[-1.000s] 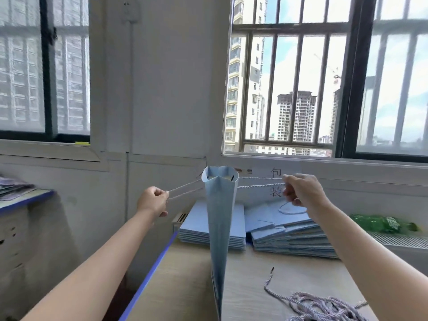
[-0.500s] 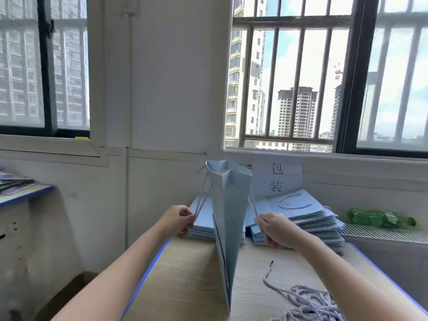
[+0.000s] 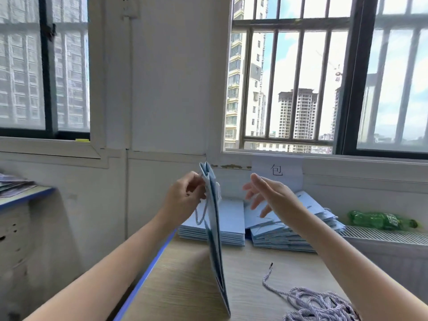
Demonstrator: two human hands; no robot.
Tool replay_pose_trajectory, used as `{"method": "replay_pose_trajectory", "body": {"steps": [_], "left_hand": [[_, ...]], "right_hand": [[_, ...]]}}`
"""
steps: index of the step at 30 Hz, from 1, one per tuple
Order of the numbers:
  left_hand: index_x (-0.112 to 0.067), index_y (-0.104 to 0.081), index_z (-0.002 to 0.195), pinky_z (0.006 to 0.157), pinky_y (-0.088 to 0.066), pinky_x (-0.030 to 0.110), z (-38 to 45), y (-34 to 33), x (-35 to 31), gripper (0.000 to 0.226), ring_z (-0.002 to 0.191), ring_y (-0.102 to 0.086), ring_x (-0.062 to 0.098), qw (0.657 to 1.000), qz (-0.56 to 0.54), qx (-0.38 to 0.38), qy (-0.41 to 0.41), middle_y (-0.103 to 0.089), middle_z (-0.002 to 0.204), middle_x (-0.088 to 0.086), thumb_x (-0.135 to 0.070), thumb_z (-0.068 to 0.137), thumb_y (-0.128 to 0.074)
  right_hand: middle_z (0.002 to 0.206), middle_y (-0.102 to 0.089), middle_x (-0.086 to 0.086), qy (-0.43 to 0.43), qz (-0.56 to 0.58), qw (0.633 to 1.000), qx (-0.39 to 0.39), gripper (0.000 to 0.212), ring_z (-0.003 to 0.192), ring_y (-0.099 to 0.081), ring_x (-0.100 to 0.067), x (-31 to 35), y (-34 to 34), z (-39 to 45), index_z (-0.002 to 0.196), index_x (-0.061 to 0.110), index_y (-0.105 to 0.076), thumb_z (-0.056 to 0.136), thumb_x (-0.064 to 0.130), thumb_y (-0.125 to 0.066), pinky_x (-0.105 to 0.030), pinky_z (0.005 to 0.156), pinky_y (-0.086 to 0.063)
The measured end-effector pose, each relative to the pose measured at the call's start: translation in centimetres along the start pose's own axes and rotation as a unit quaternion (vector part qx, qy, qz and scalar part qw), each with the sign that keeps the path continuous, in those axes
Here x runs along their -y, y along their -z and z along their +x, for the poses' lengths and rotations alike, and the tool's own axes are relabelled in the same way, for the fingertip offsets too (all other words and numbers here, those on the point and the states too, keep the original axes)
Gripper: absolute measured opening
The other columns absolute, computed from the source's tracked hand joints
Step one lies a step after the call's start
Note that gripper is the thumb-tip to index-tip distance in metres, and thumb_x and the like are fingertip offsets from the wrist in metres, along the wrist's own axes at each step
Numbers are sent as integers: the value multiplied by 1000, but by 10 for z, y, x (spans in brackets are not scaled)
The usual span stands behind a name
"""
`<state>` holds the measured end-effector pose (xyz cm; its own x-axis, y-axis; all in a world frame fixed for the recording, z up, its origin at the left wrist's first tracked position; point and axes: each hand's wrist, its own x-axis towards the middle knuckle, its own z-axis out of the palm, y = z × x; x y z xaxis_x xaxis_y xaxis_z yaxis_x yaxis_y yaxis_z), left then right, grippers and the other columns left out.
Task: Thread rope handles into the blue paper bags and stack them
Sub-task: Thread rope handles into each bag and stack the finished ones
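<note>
A light blue paper bag [image 3: 215, 237] stands folded flat and edge-on over the wooden table [image 3: 185, 286]. My left hand [image 3: 185, 195] pinches its top edge, and a rope handle [image 3: 200, 216] hangs in a loop below that hand. To the right of the bag my right hand [image 3: 268, 193] hovers with fingers spread, holding nothing. Two stacks of blue bags lie behind: a neat left stack [image 3: 231, 228] and a fanned right stack [image 3: 301, 228]. A pile of striped rope handles [image 3: 319, 304] lies at the near right.
A green plastic bottle [image 3: 382, 220] lies on the radiator grille at the right. A paper sign [image 3: 278, 172] leans against the wall under the barred window. Another table edge with papers [image 3: 18, 188] sits at the far left.
Both hands pulled the rope handles down, then rose to the bag's top. My right hand let go of its handle and opened; my left hand now pinches the top edge.
</note>
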<state>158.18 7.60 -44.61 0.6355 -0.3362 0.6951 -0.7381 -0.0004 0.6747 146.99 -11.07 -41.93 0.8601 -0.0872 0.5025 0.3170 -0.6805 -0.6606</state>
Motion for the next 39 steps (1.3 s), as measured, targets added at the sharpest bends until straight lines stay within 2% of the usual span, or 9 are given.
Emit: {"method": "replay_pose_trajectory", "body": {"steps": [3, 8, 10, 12, 17, 22, 28, 33, 39], "left_hand": [[-23, -63, 84, 73, -49, 27, -5, -19, -14, 10, 77, -62, 12, 996, -2, 73, -56, -64, 79, -6, -25, 85, -53], [-28, -64, 85, 74, -45, 15, -5, -29, -2, 23, 83, -61, 11, 996, 61, 34, -47, -62, 93, -3, -7, 91, -58], [-21, -61, 89, 71, -41, 6, -6, -25, 14, 13, 82, -57, 5, 994, 104, -28, -6, -58, 95, -2, -8, 90, -60], [-18, -56, 94, 77, -44, 16, -6, -19, 34, 12, 84, -56, 13, 988, 130, -49, 68, -54, 101, 2, -10, 87, -62], [-13, -47, 114, 88, -48, 35, -19, -15, 76, 32, 101, -56, 20, 947, 116, 106, 282, -56, 115, 8, -24, 89, -63], [-11, -36, 136, 95, -42, 31, -28, -29, 97, 59, 123, -47, 22, 908, 180, 194, 325, -46, 135, 8, -40, 91, -59], [-9, -14, 146, 79, -42, 32, -24, -53, 107, 88, 116, -53, 27, 892, -15, 80, 444, -48, 137, 7, -44, 85, -66], [-1, -26, 138, 107, -32, 36, 0, -54, 99, 88, 132, -31, 32, 909, 133, -76, 386, -25, 141, 20, -55, 80, -64], [-4, -27, 142, 108, -27, 33, 8, -51, 84, 71, 135, -30, 28, 936, 199, -13, 291, -24, 145, 17, -42, 91, -57]], "right_hand": [[80, -61, 12, 22, -55, 997, 48, 57, 71, -59, -1, 19, -8, -11, 99, 24, -61, 75, 72, -40, -18, 57, -51], [91, -65, -8, -45, -126, 989, -58, 15, 73, -65, -19, 2, -7, -7, 99, 6, -62, 91, 15, -54, -31, 52, -58], [96, -65, -8, -83, -81, 990, -75, 16, 73, -62, -13, -9, 0, -8, 102, 7, -62, 91, 13, -54, -25, 48, -56], [97, -65, -5, -102, -64, 990, -81, 14, 73, -62, -13, -19, 5, -9, 104, 12, -61, 91, 14, -55, -21, 46, -54], [81, -69, -3, -167, -49, 985, 3, 10, 56, -63, -10, -43, 3, -13, 92, 24, -56, 88, 19, -63, -19, 44, -47], [59, -65, -1, -218, 47, 975, -21, 5, 38, -50, -7, -67, -4, -12, 89, 16, -59, 88, 11, -62, -17, 37, -37], [76, -64, -12, -244, 205, 946, -54, 6, 46, -54, -10, -83, 8, -6, 92, 8, -61, 87, 4, -60, -18, 44, -44], [71, -56, -9, -263, 232, 936, -21, 2, 44, -38, -9, -96, 22, 6, 87, 6, -58, 88, 6, -59, -18, 42, -29], [54, -46, 0, -319, 281, 903, 59, 20, 41, -31, -7, -124, 5, -3, 72, 10, -49, 90, 12, -58, -15, 37, -24]]}}
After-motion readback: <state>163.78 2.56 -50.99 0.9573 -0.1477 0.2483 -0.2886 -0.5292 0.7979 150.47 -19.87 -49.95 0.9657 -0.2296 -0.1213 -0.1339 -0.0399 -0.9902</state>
